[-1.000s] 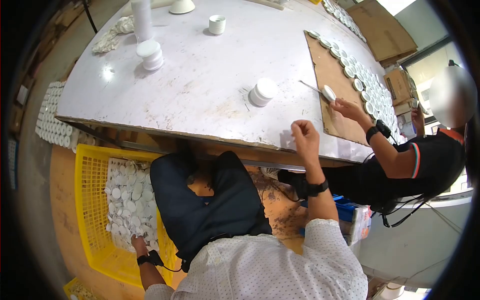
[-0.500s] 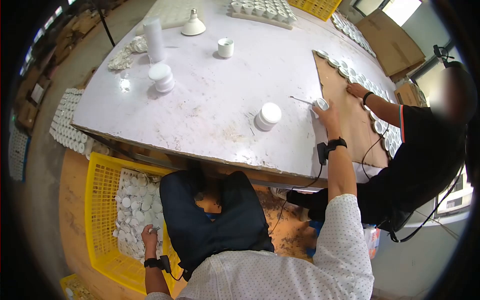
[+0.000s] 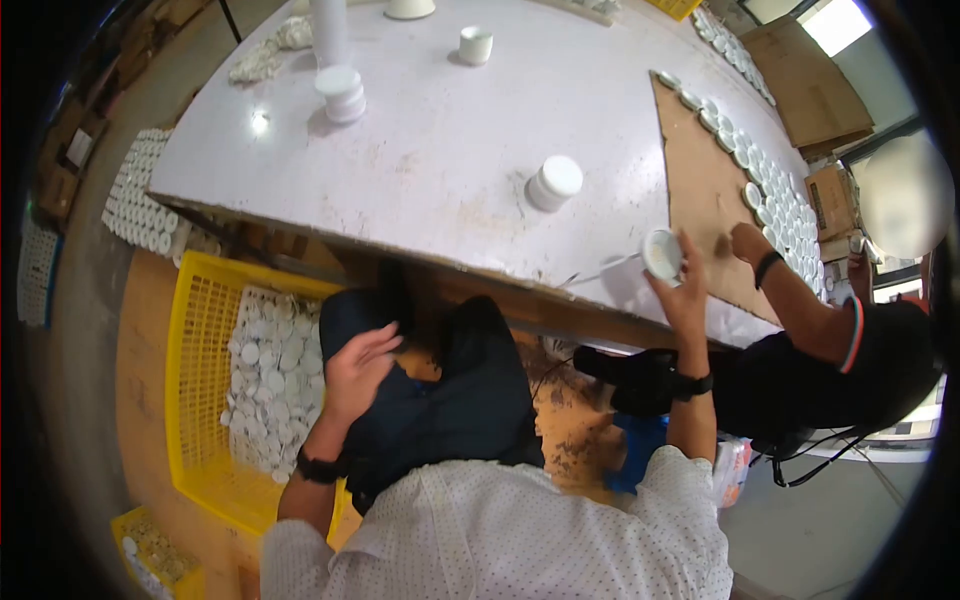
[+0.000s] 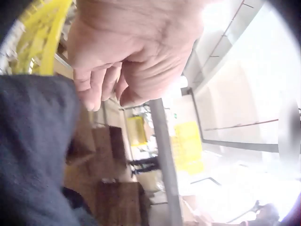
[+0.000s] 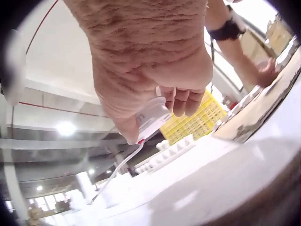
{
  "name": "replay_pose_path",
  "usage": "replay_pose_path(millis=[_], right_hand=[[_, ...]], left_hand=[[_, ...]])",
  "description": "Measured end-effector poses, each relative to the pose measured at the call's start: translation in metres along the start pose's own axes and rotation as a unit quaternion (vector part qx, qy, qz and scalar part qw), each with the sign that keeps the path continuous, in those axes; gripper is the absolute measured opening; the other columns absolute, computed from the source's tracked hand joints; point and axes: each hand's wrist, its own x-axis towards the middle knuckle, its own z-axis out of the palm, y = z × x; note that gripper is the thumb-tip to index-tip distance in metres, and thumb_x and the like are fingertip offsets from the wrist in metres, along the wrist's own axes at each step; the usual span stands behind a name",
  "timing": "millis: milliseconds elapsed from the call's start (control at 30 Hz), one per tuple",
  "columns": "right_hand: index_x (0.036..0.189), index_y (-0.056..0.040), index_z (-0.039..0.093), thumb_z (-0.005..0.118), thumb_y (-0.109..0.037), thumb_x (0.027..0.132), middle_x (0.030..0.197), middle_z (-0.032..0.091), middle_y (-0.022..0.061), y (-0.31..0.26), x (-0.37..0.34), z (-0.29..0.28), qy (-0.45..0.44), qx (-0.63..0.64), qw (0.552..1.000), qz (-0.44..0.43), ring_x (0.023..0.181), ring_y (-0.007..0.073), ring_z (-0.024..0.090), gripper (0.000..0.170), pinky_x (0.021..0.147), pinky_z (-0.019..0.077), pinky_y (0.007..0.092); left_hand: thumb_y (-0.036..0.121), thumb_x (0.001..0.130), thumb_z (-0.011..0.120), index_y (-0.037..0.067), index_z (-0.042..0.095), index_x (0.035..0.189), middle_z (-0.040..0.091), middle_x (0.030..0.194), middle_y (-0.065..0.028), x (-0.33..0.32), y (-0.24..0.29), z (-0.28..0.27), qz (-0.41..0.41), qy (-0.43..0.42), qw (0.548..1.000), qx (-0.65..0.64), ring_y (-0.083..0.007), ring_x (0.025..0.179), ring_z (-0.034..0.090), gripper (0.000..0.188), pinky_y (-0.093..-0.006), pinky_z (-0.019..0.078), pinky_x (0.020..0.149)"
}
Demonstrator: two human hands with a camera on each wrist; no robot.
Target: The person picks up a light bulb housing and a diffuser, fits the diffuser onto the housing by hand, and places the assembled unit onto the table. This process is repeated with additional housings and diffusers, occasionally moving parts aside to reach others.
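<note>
My right hand (image 3: 690,300) is raised over the table's front edge and grips a white, round, cup-shaped part (image 3: 661,254) between thumb and fingers. A thin pale cable (image 3: 606,268) trails from the part to the left; in the right wrist view, a red spot shows where the cable (image 5: 121,165) meets it. My left hand (image 3: 357,376) hovers above my left thigh, blurred, fingers loosely extended with nothing visible in them. Beside that thigh, many white discs (image 3: 268,385) fill part of a yellow basket (image 3: 197,350).
White stacked cylinders (image 3: 556,183) and a smaller white cup (image 3: 475,46) stand on the white table (image 3: 430,150). At right, a person in black reaches over a cardboard sheet (image 3: 693,185) lined with white round parts (image 3: 775,200). A second yellow box (image 3: 150,550) sits low at left.
My right hand, empty a second ago, has taken hold of the cup-shaped part and drawn it toward me. My left hand has risen out of the basket to above my thigh.
</note>
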Motion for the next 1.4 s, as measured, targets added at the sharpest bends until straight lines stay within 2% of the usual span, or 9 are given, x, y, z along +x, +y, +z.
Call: replay_pose_path(millis=[267,300,467,633,800,833,900,1067,1400], right_hand=[[0.125,-0.0044,0.044,0.077,-0.003,0.055,0.118,0.052,0.0138,-0.125,-0.061,0.076,-0.246,0.150,0.930,-0.229,0.104,0.0324,0.050,0.077,0.089,0.0421,0.0372],[0.126,-0.0048,0.043,0.077,-0.004,0.055,0.121,0.051,0.0139,-0.130,-0.064,0.085,-0.265,0.159,0.916,-0.256,0.107,0.0328,0.049,0.079,0.090,0.0415,0.0379],[0.132,-0.0064,0.038,0.075,-0.003,0.058,0.130,0.044,0.0160,-0.145,-0.059,0.101,-0.338,0.196,0.866,-0.313,0.114,0.0349,0.045,0.083,0.097,0.0374,0.0405],[0.112,0.0002,0.051,0.071,-0.017,0.072,0.101,0.054,0.0118,-0.090,0.024,0.103,-0.091,0.173,0.981,0.002,0.088,0.0198,0.054,0.048,0.073,0.0470,0.0313],[0.091,0.0004,0.054,0.073,-0.029,0.073,0.073,0.052,0.0051,-0.058,0.088,0.115,-0.004,0.215,0.947,0.238,0.062,0.0117,0.051,0.039,0.051,0.0431,0.0239],[0.084,-0.0015,0.055,0.073,-0.032,0.073,0.067,0.051,0.0034,-0.056,0.094,0.116,-0.034,0.215,0.935,0.279,0.057,0.0103,0.049,0.038,0.046,0.0403,0.0227],[0.081,-0.0031,0.054,0.072,-0.032,0.074,0.062,0.049,0.0022,-0.047,0.101,0.121,-0.057,0.227,0.934,0.269,0.051,0.0091,0.045,0.035,0.043,0.0366,0.0218],[0.074,-0.0051,0.051,0.070,-0.030,0.076,0.053,0.044,-0.0007,-0.039,0.100,0.124,-0.073,0.262,0.925,0.264,0.042,0.0074,0.038,0.031,0.037,0.0293,0.0208],[0.080,-0.0053,0.053,0.064,-0.020,0.082,0.063,0.048,-0.0010,-0.024,0.094,0.119,-0.046,0.408,0.861,0.301,0.049,0.0054,0.043,0.019,0.041,0.0343,0.0168]], left_hand=[[-0.004,0.073,0.062,0.004,0.027,0.134,0.042,0.130,-0.0139,0.027,0.021,0.096,-0.019,-0.140,0.978,-0.153,-0.0210,0.120,0.043,0.071,-0.0316,0.0394,0.095],[-0.003,0.071,0.064,0.004,0.028,0.134,0.044,0.127,-0.0129,0.024,0.034,0.089,0.048,-0.130,0.989,0.046,-0.0198,0.118,0.044,0.073,-0.0306,0.0398,0.095],[-0.004,0.068,0.066,0.003,0.034,0.130,0.053,0.116,-0.0104,-0.002,0.012,0.059,0.049,-0.049,0.994,0.079,-0.0193,0.109,0.052,0.071,-0.0294,0.0436,0.089],[-0.010,0.070,0.059,0.005,0.035,0.128,0.057,0.107,-0.0119,-0.024,0.004,0.039,-0.070,-0.001,0.994,-0.083,-0.0170,0.084,0.063,0.065,-0.0203,0.0442,0.049],[-0.011,0.069,0.059,0.005,0.036,0.129,0.060,0.101,-0.0117,-0.022,-0.009,0.042,-0.055,-0.009,0.997,-0.050,-0.0162,0.082,0.063,0.065,-0.0183,0.0401,0.046],[-0.008,0.069,0.061,0.002,0.038,0.126,0.058,0.106,-0.0098,-0.023,-0.010,0.041,-0.085,-0.003,0.994,-0.064,-0.0163,0.094,0.058,0.063,-0.0239,0.0411,0.069],[-0.004,0.068,0.064,0.000,0.040,0.124,0.055,0.111,-0.0078,-0.024,-0.012,0.039,-0.111,0.006,0.991,-0.079,-0.0164,0.105,0.053,0.061,-0.0295,0.0422,0.092],[-0.012,0.069,0.059,0.004,0.033,0.131,0.059,0.102,-0.0122,-0.027,-0.015,0.033,-0.127,0.008,0.987,-0.102,-0.0174,0.083,0.063,0.068,-0.0186,0.0407,0.047],[-0.012,0.070,0.058,0.004,0.032,0.131,0.058,0.103,-0.0135,-0.023,-0.022,0.036,-0.145,-0.027,0.982,-0.119,-0.0166,0.082,0.062,0.069,-0.0187,0.0404,0.047]])
